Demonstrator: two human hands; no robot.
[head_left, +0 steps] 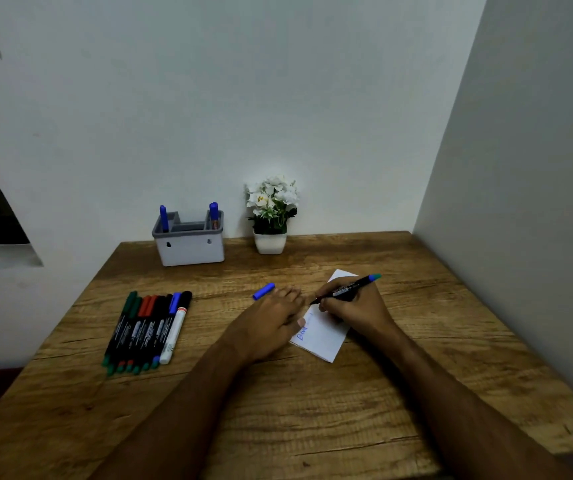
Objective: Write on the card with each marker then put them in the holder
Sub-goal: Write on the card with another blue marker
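Head view: the right hand (pixel 354 308) grips a black marker (pixel 347 289), tip down on the white card (pixel 323 336) at table (pixel 278 410) centre. The left hand (pixel 271 322) lies flat, fingers straight, pressing the card's 9 o'clock edge beside blue writing, letters unclear. A blue cap (pixel 263 291) lies at 11 o'clock from the card. The marker row (pixel 146 329) sits at 9 o'clock; labels unreadable. The holder (pixel 190 242), at 11 o'clock, has two blue markers (pixel 163 218).
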